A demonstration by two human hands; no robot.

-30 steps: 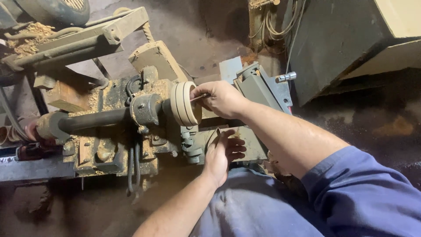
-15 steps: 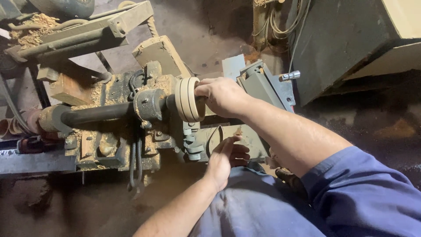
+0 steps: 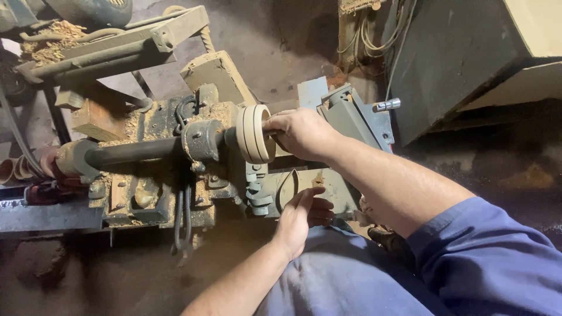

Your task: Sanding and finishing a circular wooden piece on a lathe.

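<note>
Sawdust coated the lathe point(image 3: 175, 169); right hand point(image 3: 301, 133) gripped the wooden disc point(image 3: 255, 133) from its right side, left hand point(image 3: 301, 213) open below, empty.

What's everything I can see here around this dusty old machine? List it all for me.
wooden disc: one, pale tan, grooved, mounted on the end of the shaft, centre
shaft: one, dark metal, running left from the disc
machine body: one, grey-brown, caked in sawdust, centre left
metal plate: one, grey, angled, behind the right hand
wood shavings: a heap, tan, top left
cables: a few, pale, top centre
cabinet: one, dark with cream top, top right
right hand: one, fingers against the disc's face
left hand: one, open, below the disc, holding nothing
sleeve: one, blue, lower right
</note>
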